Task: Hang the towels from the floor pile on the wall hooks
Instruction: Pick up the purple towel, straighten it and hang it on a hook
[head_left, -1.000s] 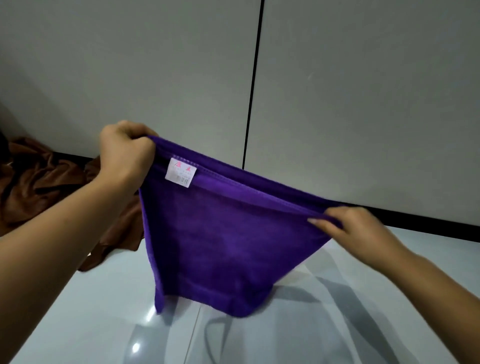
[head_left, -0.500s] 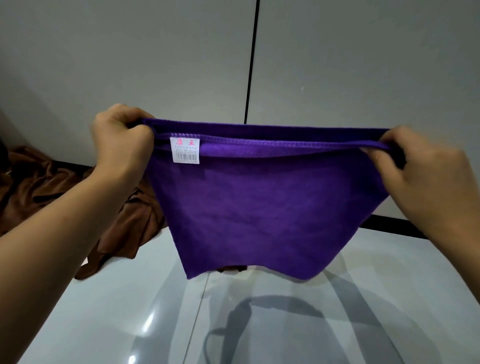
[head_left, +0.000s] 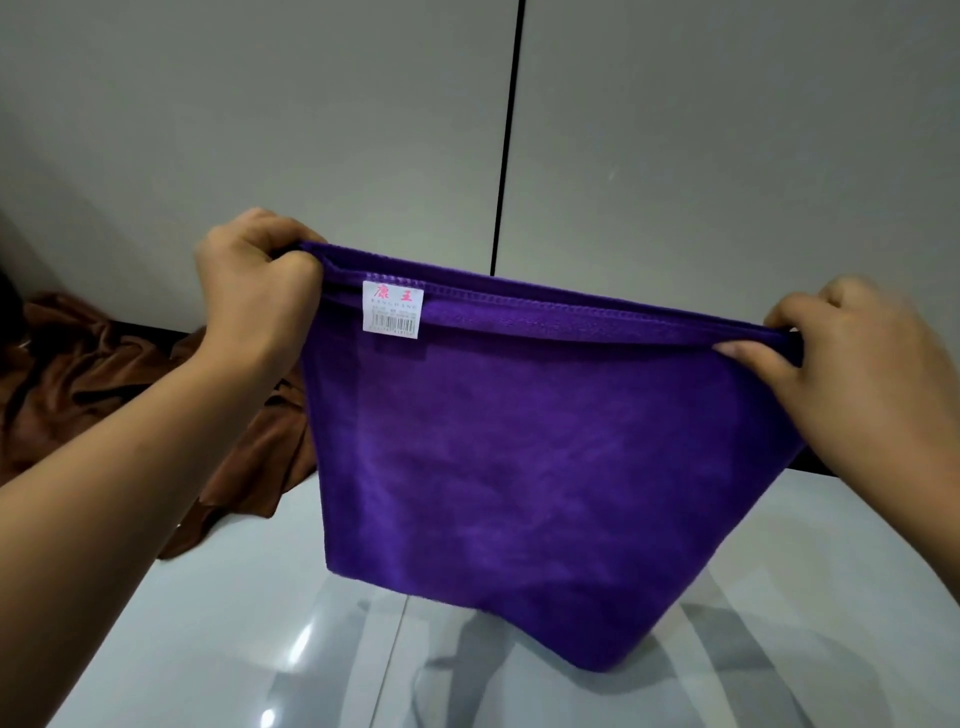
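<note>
Grey wall panels, split by a dark vertical seam, rise above a glossy pale floor; no hooks show. Held between both hands, the purple towel hangs clear of the floor, its top hem pulled taut, probably to straighten it for hanging. Near the left corner sits a white label. The left hand is fisted round one corner, forearm reaching up from lower left. The right hand pinches the other corner, thumb forward. Brown towels lie crumpled against the wall, awaiting hanging.
</note>
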